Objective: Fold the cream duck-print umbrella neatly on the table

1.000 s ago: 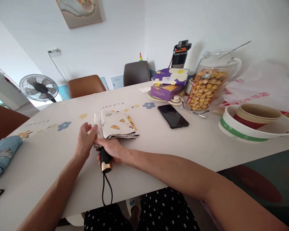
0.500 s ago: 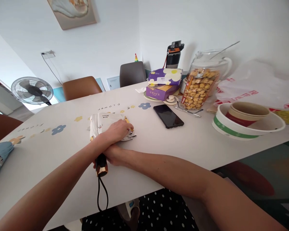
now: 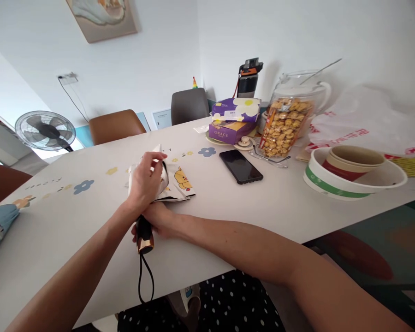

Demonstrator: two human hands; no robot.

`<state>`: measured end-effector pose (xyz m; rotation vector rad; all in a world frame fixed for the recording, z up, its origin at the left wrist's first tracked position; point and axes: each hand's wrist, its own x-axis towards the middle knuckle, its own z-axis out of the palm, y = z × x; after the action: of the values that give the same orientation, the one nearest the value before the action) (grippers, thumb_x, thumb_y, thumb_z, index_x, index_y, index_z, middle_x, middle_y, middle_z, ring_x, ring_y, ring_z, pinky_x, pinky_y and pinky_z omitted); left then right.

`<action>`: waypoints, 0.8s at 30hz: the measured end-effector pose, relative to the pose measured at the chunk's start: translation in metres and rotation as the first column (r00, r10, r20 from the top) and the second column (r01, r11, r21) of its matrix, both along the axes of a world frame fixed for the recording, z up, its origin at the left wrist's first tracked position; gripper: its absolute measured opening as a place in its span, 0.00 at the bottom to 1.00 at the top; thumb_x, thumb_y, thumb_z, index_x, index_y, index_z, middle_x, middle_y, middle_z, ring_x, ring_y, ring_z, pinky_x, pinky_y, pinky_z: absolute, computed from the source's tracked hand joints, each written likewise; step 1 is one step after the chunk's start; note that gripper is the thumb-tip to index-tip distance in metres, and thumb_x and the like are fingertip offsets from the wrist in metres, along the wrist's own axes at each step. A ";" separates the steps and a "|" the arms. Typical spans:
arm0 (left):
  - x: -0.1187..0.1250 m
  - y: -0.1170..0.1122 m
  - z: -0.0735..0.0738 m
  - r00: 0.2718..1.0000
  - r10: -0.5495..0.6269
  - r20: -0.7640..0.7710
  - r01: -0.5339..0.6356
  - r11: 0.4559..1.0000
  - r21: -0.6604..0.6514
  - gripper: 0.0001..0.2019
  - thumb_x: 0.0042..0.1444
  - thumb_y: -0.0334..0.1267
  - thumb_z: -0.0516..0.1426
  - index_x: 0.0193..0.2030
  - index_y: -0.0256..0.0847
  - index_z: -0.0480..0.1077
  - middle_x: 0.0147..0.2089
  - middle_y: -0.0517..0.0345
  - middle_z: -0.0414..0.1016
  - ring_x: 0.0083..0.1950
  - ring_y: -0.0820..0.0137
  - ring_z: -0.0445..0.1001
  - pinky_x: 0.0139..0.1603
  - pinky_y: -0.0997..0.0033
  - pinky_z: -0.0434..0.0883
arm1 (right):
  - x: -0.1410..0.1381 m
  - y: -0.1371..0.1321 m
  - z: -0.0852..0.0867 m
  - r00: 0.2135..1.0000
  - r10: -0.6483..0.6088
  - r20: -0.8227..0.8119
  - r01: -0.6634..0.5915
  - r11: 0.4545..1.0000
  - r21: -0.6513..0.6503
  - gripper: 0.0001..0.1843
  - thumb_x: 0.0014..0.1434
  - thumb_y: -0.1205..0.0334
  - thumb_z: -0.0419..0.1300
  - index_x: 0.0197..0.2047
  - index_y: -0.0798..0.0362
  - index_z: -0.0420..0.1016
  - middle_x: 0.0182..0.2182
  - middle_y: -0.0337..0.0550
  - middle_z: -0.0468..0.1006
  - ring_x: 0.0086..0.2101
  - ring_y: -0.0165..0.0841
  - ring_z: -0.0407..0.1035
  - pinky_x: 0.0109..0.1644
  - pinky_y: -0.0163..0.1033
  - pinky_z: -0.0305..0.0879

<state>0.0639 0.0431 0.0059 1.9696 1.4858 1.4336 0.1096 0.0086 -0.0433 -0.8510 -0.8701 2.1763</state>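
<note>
A folded white umbrella with yellow duck prints lies on the table, its black and gold handle pointing at me and a black wrist loop hanging past the table edge. My right hand is wrapped round the umbrella just above the handle. Crossing over it, my left hand pinches a fold of the white canopy and lifts it off the rest. The left palm and wrist hide part of the canopy. On the right side of the canopy a large duck print shows.
Right of the umbrella lies a black phone. Beyond are glasses, purple boxes, a jar of snacks, a bottle and a white bowl holding paper cups. A blue folded umbrella rests at the left.
My left hand has moved left and up, from lying over the canopy to raising a fold of it, uncovering the duck print. My right hand stays round the umbrella.
</note>
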 end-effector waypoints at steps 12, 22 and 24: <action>-0.113 -0.024 -0.033 0.805 0.463 0.372 -0.523 0.849 0.076 0.08 0.41 0.26 0.48 0.27 0.38 0.67 0.21 0.64 0.64 0.19 0.76 0.65 0.19 0.75 0.64 | 0.002 0.007 -0.009 0.981 0.132 -0.141 -0.143 0.988 -0.067 0.05 0.53 0.67 0.58 0.31 0.57 0.64 0.21 0.36 0.65 0.18 0.29 0.67 0.21 0.41 0.72; -0.118 -0.023 -0.023 0.710 0.385 0.589 -0.480 0.877 0.006 0.08 0.35 0.29 0.46 0.26 0.39 0.61 0.29 0.60 0.66 0.28 0.74 0.66 0.16 0.75 0.67 | 0.007 0.013 -0.003 0.996 0.078 -0.050 -0.081 0.995 -0.064 0.17 0.48 0.55 0.66 0.32 0.55 0.65 0.22 0.35 0.65 0.17 0.24 0.61 0.16 0.30 0.64; -0.118 -0.024 -0.022 0.700 0.385 0.602 -0.466 0.884 -0.023 0.09 0.34 0.30 0.46 0.26 0.39 0.60 0.29 0.62 0.65 0.24 0.76 0.66 0.16 0.74 0.66 | 0.009 0.017 -0.001 0.997 0.049 -0.066 -0.054 0.995 -0.078 0.21 0.47 0.48 0.65 0.32 0.54 0.63 0.23 0.35 0.65 0.17 0.23 0.61 0.15 0.30 0.63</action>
<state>-0.0546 0.0188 -0.0164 1.0559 1.6096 2.1372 0.1187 0.0256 -0.0442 -0.8005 -0.7862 2.2838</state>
